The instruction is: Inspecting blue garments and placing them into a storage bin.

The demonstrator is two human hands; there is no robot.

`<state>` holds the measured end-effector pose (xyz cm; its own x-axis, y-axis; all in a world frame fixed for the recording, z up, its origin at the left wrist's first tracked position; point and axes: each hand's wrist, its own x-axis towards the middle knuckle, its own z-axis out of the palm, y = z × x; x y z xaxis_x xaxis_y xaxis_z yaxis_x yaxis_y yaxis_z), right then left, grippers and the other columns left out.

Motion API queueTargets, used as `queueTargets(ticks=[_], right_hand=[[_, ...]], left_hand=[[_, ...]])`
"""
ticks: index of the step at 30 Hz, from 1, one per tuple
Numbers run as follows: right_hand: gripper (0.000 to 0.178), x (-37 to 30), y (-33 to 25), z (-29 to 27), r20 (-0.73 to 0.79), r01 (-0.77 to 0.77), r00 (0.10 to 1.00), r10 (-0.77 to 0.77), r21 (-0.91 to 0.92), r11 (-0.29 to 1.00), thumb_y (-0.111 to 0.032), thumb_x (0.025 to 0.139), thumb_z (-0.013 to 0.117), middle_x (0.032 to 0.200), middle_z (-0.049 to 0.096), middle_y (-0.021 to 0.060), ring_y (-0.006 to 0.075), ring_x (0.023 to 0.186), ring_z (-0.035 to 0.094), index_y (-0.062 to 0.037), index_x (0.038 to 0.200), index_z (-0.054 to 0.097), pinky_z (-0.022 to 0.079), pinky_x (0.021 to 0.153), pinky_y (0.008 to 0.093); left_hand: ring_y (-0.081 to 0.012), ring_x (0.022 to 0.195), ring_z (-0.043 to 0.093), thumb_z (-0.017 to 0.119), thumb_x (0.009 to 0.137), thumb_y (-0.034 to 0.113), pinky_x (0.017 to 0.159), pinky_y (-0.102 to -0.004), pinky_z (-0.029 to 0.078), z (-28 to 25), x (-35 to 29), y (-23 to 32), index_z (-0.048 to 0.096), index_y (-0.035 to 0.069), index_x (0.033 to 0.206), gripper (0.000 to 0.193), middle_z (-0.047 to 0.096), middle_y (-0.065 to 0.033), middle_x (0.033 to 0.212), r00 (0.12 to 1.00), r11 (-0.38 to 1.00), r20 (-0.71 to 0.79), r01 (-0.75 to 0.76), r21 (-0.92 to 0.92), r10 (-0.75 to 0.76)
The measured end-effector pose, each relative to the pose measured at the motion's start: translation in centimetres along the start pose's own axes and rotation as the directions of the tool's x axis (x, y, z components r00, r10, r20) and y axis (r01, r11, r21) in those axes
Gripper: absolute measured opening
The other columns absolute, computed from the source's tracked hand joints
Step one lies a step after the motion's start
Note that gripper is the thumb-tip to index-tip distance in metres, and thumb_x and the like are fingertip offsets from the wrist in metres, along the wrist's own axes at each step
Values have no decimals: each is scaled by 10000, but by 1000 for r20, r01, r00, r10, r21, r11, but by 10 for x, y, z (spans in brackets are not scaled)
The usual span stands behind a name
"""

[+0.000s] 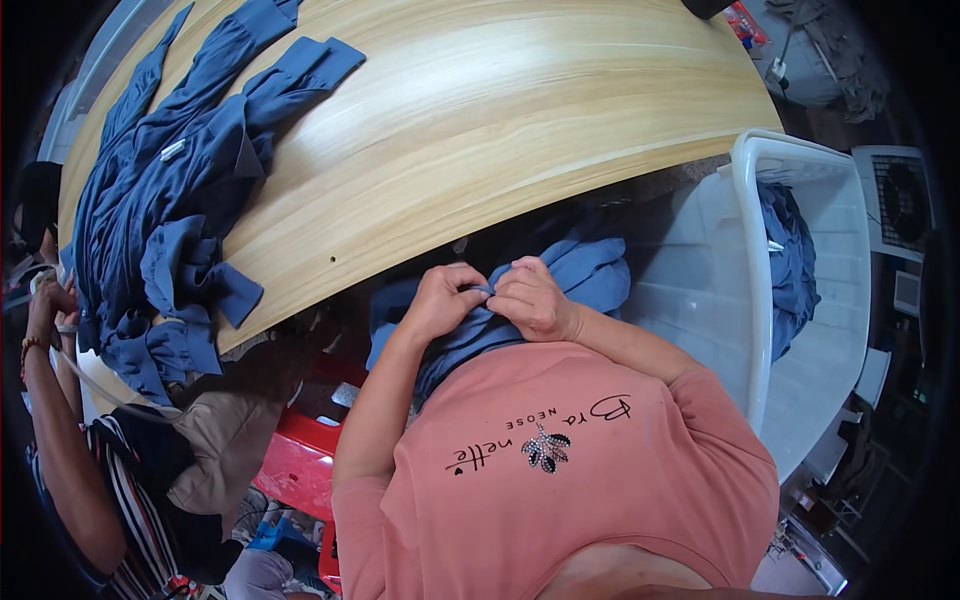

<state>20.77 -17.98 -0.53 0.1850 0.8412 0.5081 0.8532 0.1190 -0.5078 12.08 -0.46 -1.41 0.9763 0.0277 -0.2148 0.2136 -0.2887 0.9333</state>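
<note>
A blue garment (595, 275) lies bunched in my lap, just below the table's near edge. My left hand (445, 300) pinches a small fold of it between thumb and fingers. Close beside it, my right hand (535, 300) grips the same fold with curled fingers, and the two thumbs nearly meet. What detail of the garment sits between the fingertips is too small to tell. The rest of the fabric spreads out beyond both hands and partly under them.
Several blue shirts (130, 210) lie heaped on the left of the wooden table (480, 130). A white plastic bin (748, 270) with more blue garments (788, 275) stands at my right. Another person's hand (48, 305) is at the far left, near a red stool (300, 455).
</note>
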Motion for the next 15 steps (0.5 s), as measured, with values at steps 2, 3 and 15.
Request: queueTargets(ticks=[2, 3, 15], right_hand=[[199, 0, 0, -1, -3, 8, 1000, -8, -2, 1000, -51, 675, 637, 786, 575, 39, 198, 802, 570, -49, 874, 622, 387, 791, 407], [199, -1, -1, -1, -6, 19, 1000, -19, -6, 1000, -51, 675, 637, 786, 575, 39, 198, 802, 570, -49, 874, 622, 387, 791, 407], [158, -1, -4, -2, 46, 42, 998, -36, -141, 989, -65, 684, 617, 806, 575, 25, 179, 815, 575, -64, 841, 621, 386, 822, 407]], left_hand=[[-163, 666, 571, 633, 692, 32, 625, -266, 445, 0, -2, -3, 643, -18, 782, 103, 604, -81, 728, 991, 961, 16, 130, -242, -130], [-105, 670, 530, 621, 674, 1, 617, -247, 430, 4, -3, -4, 635, -28, 768, 99, 589, -50, 710, 994, 957, -2, 108, -271, -112], [-42, 661, 499, 583, 731, -16, 614, -194, 408, 20, -11, -17, 617, 10, 757, 51, 594, 15, 733, 948, 589, 198, 311, -746, -249]])
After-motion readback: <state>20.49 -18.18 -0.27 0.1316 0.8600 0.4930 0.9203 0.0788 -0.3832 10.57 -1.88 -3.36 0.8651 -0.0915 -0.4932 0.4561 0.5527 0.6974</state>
